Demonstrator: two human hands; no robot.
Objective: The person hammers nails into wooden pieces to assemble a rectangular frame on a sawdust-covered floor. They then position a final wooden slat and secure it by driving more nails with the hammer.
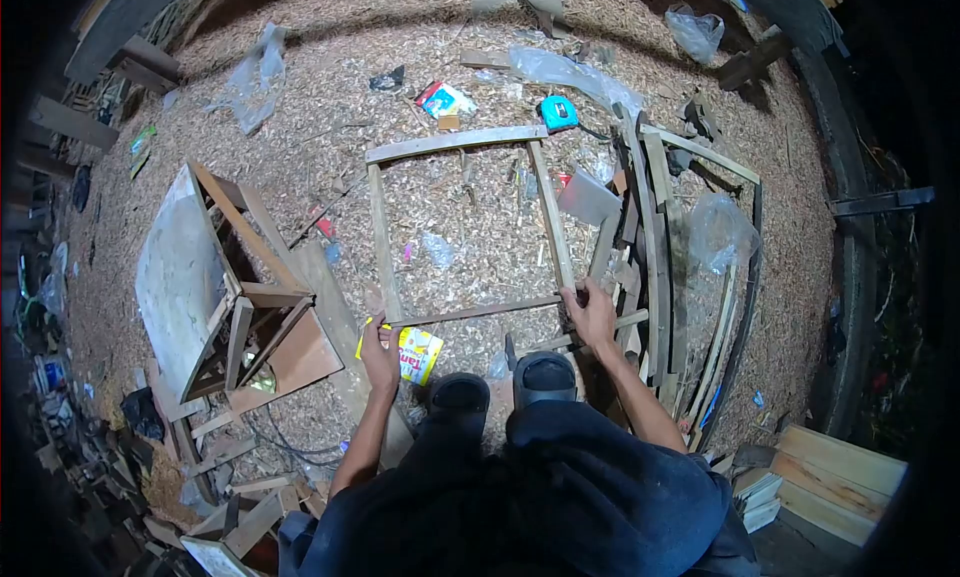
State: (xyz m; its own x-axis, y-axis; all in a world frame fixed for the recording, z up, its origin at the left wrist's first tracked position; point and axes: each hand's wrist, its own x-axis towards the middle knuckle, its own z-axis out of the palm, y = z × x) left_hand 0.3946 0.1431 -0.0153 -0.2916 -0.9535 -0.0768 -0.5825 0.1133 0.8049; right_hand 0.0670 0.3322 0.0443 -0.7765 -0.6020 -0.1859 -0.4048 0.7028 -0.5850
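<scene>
A four-sided wooden frame [458, 145] lies over the wood chips in front of my feet. At its near left corner, my left hand [380, 353] has its fingers closed on the frame, beside a yellow packet [418, 355]. My right hand [592, 319] grips the near right corner, where the side bar meets the thin near bar. Beyond the far right corner lies a teal tape measure [558, 113]. A small wood block [448, 123] and a red and blue packet [443, 100] are just past the far bar.
To the left stands a wooden structure with a pale panel [180, 267]. Long wood strips [655, 277] are piled on the right, near clear plastic [722, 234]. Boards [840, 477] lie at the lower right. My sandalled feet [548, 375] are close to the frame.
</scene>
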